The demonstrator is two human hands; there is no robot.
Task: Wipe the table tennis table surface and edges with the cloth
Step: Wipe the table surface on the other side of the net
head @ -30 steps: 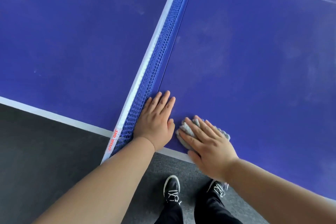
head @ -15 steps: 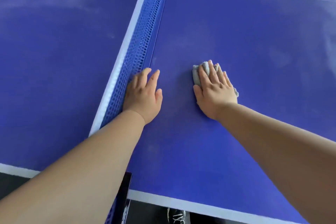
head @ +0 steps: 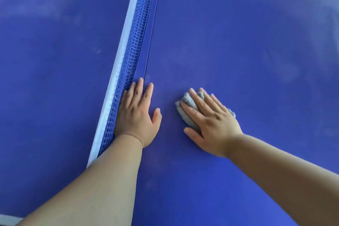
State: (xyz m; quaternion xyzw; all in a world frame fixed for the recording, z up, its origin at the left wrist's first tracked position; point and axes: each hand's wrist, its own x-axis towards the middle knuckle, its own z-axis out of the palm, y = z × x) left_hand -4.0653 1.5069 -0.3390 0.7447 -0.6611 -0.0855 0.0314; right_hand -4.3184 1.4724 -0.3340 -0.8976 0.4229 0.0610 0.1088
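The wide blue table tennis table [head: 238,51] fills the view, and its blue mesh net with a white top band [head: 128,51] runs away on the left, so I judge the step in hand is wiping the surface of the right half. The left hand [head: 136,113] lies flat with straight fingers, its side touching the net, and the right hand [head: 211,121] presses spread fingers on the small crumpled grey cloth [head: 189,104], which lies on the table near the left hand. The next stroke probably calls for even pressure toward the far and right side, where much open surface waits; the net closes the left, and the near edge is almost out of view.
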